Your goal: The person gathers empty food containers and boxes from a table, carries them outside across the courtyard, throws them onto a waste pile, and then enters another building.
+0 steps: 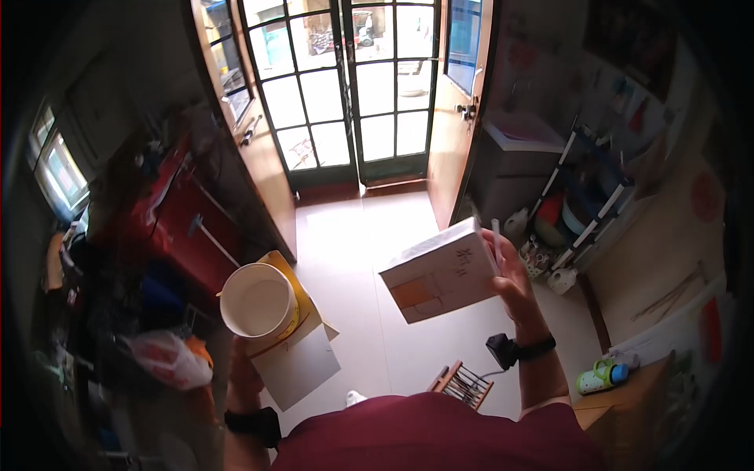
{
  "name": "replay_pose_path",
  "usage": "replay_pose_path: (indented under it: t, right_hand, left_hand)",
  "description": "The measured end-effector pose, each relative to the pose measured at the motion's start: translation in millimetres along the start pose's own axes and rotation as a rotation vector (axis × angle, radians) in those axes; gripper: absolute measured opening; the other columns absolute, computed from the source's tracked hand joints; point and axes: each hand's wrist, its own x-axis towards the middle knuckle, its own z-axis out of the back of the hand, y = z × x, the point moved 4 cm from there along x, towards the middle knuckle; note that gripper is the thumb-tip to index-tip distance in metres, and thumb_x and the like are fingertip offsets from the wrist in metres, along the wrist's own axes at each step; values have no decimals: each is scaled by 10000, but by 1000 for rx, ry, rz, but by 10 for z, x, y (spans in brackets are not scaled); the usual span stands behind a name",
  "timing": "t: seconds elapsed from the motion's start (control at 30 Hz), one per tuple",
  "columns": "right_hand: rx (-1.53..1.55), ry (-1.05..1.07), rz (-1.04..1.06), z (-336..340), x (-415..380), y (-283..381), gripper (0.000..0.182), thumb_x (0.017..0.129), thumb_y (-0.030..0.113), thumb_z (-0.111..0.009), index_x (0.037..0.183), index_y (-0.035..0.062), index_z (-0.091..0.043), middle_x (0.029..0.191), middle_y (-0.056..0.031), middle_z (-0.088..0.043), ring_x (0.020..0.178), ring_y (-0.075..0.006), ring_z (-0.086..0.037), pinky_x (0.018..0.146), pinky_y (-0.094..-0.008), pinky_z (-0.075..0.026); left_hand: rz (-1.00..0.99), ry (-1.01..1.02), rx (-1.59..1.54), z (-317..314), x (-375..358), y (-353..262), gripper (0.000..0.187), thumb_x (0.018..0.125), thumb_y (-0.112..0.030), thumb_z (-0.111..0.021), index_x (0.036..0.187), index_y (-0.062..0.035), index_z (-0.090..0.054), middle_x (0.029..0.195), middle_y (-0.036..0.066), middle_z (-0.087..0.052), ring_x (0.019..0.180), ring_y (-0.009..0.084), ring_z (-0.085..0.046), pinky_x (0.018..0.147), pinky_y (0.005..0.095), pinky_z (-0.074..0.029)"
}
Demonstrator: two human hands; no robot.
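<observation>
My right hand (515, 276) is closed on the edge of a thick white book (440, 275) with dark writing and an orange patch on its cover. A thin whitish stick (496, 239) stands up by the fingers of that hand. On the left, my left hand (245, 369) grips a white paper tub (259, 300) with a yellow outside, its open mouth facing up. Pressed together with the tub are a yellow folder (292, 271) and a grey sheet (297, 370). The tub and sheets hide most of the left fingers.
Ahead, wooden doors (271, 184) stand open before a glazed metal door (353, 102). A wooden abacus (463, 386) lies low in front. At right are a shelf rack (585, 200) and a green bottle (601, 378); at left, a plastic bag (166, 359) and red cabinet (184, 216).
</observation>
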Motion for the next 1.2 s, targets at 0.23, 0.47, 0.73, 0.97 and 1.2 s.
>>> replay_pose_path:
  t: [0.23,0.47,0.73,0.97,1.2]
  right_hand:
    - [100,-289,-134,321,1009,-527,719,720,367,-530,1313,3,-347,1278,-103,-441,1215,-199,-378,1028,-341,-237]
    - [0,-306,20,885,2710,-1231,626,735,258,-599,1257,-15,-385,1234,-135,-457,1156,-188,-425,992,-319,-300]
    - [-490,-97,-5,1085,5319,-2351,718,647,367,-665,1185,-57,-450,1159,-203,-492,1081,-274,-490,907,-350,-406]
    - [-602,-4,-163,1083,7687,-3592,857,585,447,-648,1246,-43,-411,1153,-244,-515,1077,-311,-521,898,-340,-427]
    - [-525,-35,-347,1199,9774,-4634,841,590,425,-625,1277,3,-387,1170,-230,-517,1081,-303,-531,904,-332,-436]
  left_hand:
    - [108,208,-32,43,2021,-213,712,833,-500,-509,1314,-10,-321,1248,187,-466,1105,296,-507,892,411,-458]
    - [83,253,54,-243,3802,-245,742,816,-528,-516,1312,-8,-329,1259,190,-454,1122,290,-491,910,401,-444]
    - [87,203,13,-356,5636,-321,713,832,-510,-497,1308,-4,-335,1237,189,-472,1084,300,-517,898,407,-455]
    - [122,221,-26,-279,7389,-184,697,848,-486,-494,1313,-2,-307,1248,198,-454,1095,299,-509,883,412,-471]
    - [114,152,-20,-360,9306,-317,661,849,-456,-505,1315,-28,-315,1250,168,-457,1115,281,-495,910,416,-448]
